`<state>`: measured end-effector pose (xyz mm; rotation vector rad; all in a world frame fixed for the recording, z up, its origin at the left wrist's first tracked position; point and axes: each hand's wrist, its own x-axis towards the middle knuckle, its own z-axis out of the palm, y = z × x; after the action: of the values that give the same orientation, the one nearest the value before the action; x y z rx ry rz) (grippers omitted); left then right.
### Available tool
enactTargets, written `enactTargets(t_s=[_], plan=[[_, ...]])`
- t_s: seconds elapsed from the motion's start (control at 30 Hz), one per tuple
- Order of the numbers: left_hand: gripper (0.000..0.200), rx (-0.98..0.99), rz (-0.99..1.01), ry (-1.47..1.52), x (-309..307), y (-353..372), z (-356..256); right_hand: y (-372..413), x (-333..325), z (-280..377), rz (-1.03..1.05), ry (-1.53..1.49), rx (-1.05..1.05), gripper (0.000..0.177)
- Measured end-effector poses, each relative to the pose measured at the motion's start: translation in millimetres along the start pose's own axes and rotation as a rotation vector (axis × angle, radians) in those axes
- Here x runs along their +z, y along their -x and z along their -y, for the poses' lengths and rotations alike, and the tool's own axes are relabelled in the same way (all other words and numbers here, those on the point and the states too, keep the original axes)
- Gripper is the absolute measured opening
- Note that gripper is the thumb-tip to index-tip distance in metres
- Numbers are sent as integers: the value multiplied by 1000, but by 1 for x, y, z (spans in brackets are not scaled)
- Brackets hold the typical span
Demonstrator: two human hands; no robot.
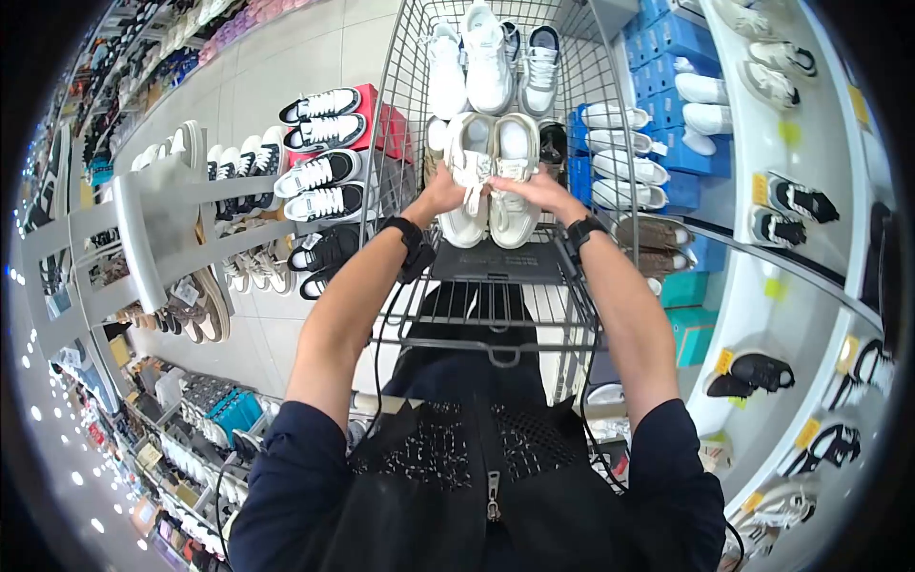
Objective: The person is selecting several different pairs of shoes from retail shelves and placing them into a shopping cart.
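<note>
A pair of cream sneakers is held side by side over the near end of the wire shopping cart (pixel 404 76). My left hand (pixel 442 194) grips the left cream sneaker (pixel 464 225) from its outer side, fingers closed near the laces. Around the right cream sneaker (pixel 515 221) my right hand (pixel 545 193) is closed, its thumb reaching across the laces toward the middle. Several white sneakers (pixel 487 67) stand in the cart beyond the pair. Part of a dark shoe (pixel 553 143) shows just right of my right hand.
Left of the cart, black-and-white sneakers (pixel 319 173) rest near a red shoebox (pixel 389 130). On the right are white shoes (pixel 624 170), blue boxes (pixel 675 38) and a white display shelf (pixel 762 124) with shoes. A grey rack (pixel 157 224) stands at left.
</note>
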<state>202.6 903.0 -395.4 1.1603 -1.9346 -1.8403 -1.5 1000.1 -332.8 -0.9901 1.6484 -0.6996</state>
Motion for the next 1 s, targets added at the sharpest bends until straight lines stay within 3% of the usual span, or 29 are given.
enactTargets(t_s=[0.03, 0.07, 0.13, 0.2, 0.27, 0.33, 0.4, 0.47, 0.53, 0.6, 0.7, 0.8, 0.9, 1.0], plan=[[40, 18, -60, -188, -2, 2, 8, -7, 5, -5, 33, -63, 21, 51], [40, -1, -61, -194, -7, 0, 15, -13, 7, -10, 66, -124, 41, 52], [102, -374, -74, -389, -18, -4, 34, -31, 18, -27, 118, -208, 70, 55], [102, -389, -86, -440, -22, -7, 42, -49, 30, -42, 162, -285, 93, 57], [100, -383, -106, -533, -26, -11, 34, -67, 51, -65, 51, -294, 187, 61], [91, -424, -74, -516, -16, -8, 9, -71, 60, -80, 42, -169, 124, 70], [82, -581, -57, -583, -6, -8, 7, -58, 55, -66, 130, 131, 208, 82], [73, -472, -67, -673, 1, -3, -7, -47, 46, -49, 178, 286, 246, 90], [68, -585, -66, -622, 0, 4, -60, -37, 37, -33, 206, 293, 225, 78], [64, -531, -82, -668, -5, 13, -87, -45, 31, -31, 179, 339, 149, 73], [80, -203, -70, -555, -19, 33, -130, -29, -6, 29, 288, 372, 78, 60], [75, -24, -75, -529, -35, 66, -159, 12, -42, 98, 305, 353, -23, 50], [70, -17, -28, -477, -48, 131, -213, 36, -61, 117, 224, 379, -139, 51], [68, 9, -12, -504, -55, 198, -225, 99, -59, 142, 157, 359, -171, 49]])
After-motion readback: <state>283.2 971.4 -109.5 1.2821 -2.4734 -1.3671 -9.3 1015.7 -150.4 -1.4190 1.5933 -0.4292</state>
